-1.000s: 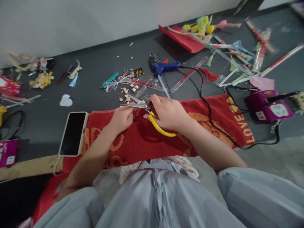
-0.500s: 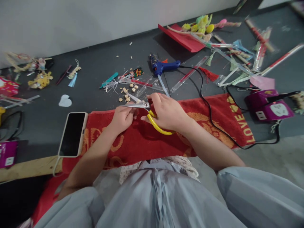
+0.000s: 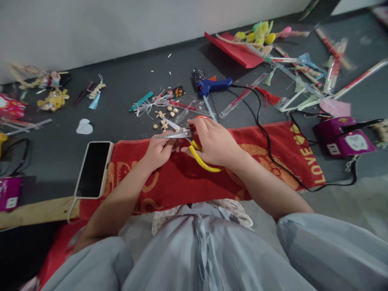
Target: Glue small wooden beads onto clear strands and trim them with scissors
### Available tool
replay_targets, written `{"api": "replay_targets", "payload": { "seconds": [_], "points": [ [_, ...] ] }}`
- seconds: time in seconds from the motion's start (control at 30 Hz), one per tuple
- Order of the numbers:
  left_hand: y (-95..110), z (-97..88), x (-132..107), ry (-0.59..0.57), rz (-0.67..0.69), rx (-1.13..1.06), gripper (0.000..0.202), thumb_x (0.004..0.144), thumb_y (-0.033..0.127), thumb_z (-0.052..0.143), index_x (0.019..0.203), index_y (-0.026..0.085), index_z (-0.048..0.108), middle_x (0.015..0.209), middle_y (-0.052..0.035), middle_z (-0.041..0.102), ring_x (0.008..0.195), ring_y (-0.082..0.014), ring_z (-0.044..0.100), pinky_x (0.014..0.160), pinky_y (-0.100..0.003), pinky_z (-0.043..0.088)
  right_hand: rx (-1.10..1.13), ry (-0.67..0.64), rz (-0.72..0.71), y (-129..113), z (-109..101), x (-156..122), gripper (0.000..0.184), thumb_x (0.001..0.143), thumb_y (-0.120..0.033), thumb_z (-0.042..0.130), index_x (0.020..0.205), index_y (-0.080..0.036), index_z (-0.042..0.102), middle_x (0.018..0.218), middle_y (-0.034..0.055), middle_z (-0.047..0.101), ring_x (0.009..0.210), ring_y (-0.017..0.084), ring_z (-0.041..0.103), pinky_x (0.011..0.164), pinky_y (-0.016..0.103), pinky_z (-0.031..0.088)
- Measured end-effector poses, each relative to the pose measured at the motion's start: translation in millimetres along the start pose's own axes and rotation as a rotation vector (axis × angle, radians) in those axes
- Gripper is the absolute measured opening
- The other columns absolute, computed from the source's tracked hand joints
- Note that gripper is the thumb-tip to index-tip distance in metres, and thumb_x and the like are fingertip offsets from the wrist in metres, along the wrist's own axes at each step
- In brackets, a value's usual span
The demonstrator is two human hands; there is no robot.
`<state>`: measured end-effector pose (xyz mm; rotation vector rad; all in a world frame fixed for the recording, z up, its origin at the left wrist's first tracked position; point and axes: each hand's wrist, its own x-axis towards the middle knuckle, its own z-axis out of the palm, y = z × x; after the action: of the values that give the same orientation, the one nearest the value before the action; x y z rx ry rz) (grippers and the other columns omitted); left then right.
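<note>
My right hand grips yellow-handled scissors, their metal blades spread apart and pointing left. Close to the blades, my left hand is closed, fingertips together; what it pinches is too small and too hidden to make out. Both hands are over a red towel with orange patterns. Just beyond the blades lie several small pale cut pieces. White strings and a teal item rest behind them.
A blue glue gun lies beyond my right hand, its black cord crossing the towel to a purple box. A phone sits left. Clear-wrapped sticks, tassels and red paper are on the right.
The left hand has shifted slightly right, nearer the right hand. The scissors stay in the right hand with blades parted; the whole view has moved a little.
</note>
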<state>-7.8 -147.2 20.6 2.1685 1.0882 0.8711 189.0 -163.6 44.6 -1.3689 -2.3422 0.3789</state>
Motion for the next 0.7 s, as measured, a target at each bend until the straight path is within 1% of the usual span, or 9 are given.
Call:
{"api": "replay_targets", "payload": {
  "seconds": [0.1, 0.2, 0.27, 0.37, 0.47, 0.53, 0.7],
  "points": [
    [-4, 1.3, 1, 0.059, 0.041, 0.051, 0.047, 0.096, 0.045, 0.034, 0.068, 0.018, 0.06, 0.057, -0.0001, 0.061, 0.051, -0.0099, 0.057, 0.055, -0.022, 0.046, -0.013, -0.001, 0.019, 0, 0, 0, 0.068, 0.083, -0.058, 0.05, 0.124, -0.005, 0.049, 0.12, 0.0218, 0.061, 0.112, 0.034, 0.056, 0.097, 0.045, 0.043],
    [-7, 0.8, 3, 0.107, 0.095, 0.049, 0.041, 0.096, 0.038, 0.038, 0.072, 0.017, 0.064, 0.069, -0.0031, 0.07, 0.064, -0.0116, 0.066, 0.066, -0.023, 0.051, -0.014, 0.004, 0.027, 2, 3, 1, 0.065, 0.082, -0.05, 0.053, 0.127, -0.004, 0.046, 0.122, 0.0217, 0.06, 0.113, 0.033, 0.056, 0.097, 0.044, 0.044],
    [-9, 0.1, 3, 0.134, 0.104, 0.068, 0.038, 0.095, 0.035, 0.041, 0.075, 0.016, 0.067, 0.077, -0.005, 0.073, 0.074, -0.0135, 0.069, 0.073, -0.024, 0.053, -0.01, 0.012, 0.03, 3, 5, 1, 0.062, 0.081, -0.041, 0.054, 0.13, -0.005, 0.043, 0.124, 0.022, 0.059, 0.114, 0.033, 0.056, 0.097, 0.045, 0.044],
    [-9, -0.5, 3, 0.126, 0.09, 0.11, 0.034, 0.094, 0.031, 0.041, 0.081, 0.016, 0.069, 0.084, -0.006, 0.074, 0.08, -0.0149, 0.069, 0.076, -0.025, 0.053, -0.003, 0.013, 0.034, 5, 7, 2, 0.06, 0.08, -0.033, 0.052, 0.131, -0.004, 0.042, 0.126, 0.023, 0.058, 0.115, 0.033, 0.056, 0.096, 0.047, 0.044],
    [-8, -0.8, 3, 0.124, 0.07, 0.162, 0.031, 0.092, 0.03, 0.043, 0.083, 0.016, 0.07, 0.085, -0.0056, 0.074, 0.079, -0.0144, 0.069, 0.075, -0.025, 0.053, 0.0, 0.008, 0.037, 6, 7, 2, 0.062, 0.079, -0.035, 0.053, 0.13, -0.003, 0.044, 0.126, 0.024, 0.057, 0.116, 0.034, 0.056, 0.096, 0.047, 0.045],
    [-8, -1.0, 2, 0.153, 0.047, 0.2, 0.03, 0.091, 0.03, 0.045, 0.082, 0.016, 0.07, 0.085, -0.005, 0.074, 0.078, -0.014, 0.069, 0.075, -0.024, 0.053, 0.009, 0.014, 0.039, 6, 7, 3, 0.062, 0.079, -0.036, 0.053, 0.131, -0.003, 0.044, 0.126, 0.0237, 0.058, 0.116, 0.034, 0.056, 0.097, 0.047, 0.044],
    [-13, -1.2, 0, 0.22, -0.01, 0.238, 0.023, 0.086, 0.028, 0.053, 0.083, 0.016, 0.072, 0.092, -0.0049, 0.077, 0.087, -0.0165, 0.072, 0.082, -0.027, 0.056, 0.034, 0.023, 0.036, 8, 9, 3, 0.06, 0.078, -0.032, 0.053, 0.13, -0.005, 0.044, 0.125, 0.0226, 0.059, 0.115, 0.033, 0.056, 0.097, 0.048, 0.044]
  ]
}}
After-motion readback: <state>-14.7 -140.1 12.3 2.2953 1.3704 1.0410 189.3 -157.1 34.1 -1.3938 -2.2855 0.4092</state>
